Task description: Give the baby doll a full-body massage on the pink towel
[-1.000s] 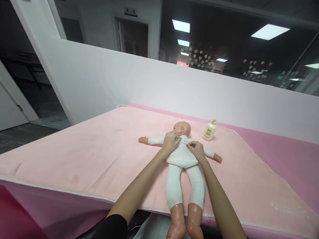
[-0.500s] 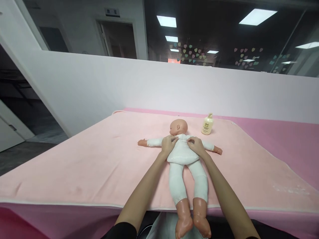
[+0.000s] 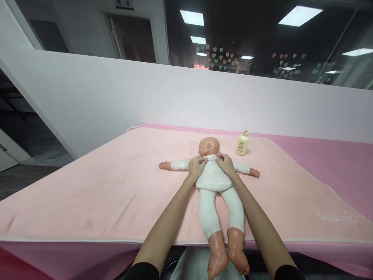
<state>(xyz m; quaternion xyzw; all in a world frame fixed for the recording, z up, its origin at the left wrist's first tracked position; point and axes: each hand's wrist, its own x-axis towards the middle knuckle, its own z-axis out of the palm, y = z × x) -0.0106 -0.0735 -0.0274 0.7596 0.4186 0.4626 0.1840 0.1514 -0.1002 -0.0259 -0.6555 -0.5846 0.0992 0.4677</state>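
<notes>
A baby doll (image 3: 215,175) with a white cloth body and tan plastic head, hands and feet lies front-down, its head turned left and arms spread. My left hand (image 3: 197,166) is curled on its upper back by the left shoulder, thumb towards the spine. Opposite it, my right hand (image 3: 225,165) has its fingers bent over the right shoulder area, with the thumb also pointing inward. Both hands touch the doll just below its neck; parts of the fingertips are hidden. The doll's feet stick out past the near edge.
A pale yellow pump bottle (image 3: 242,143) stands upright beyond the doll's right arm. Under the doll is a peach blanket (image 3: 116,186) with white edging, spread over a pink surface (image 3: 329,159). A white low wall (image 3: 186,97) with glass above it closes off the far side.
My right hand has slid slightly up and inward towards the doll's neck, its fingers curling more. My left hand stays on the shoulder. The camera view has shifted a little.
</notes>
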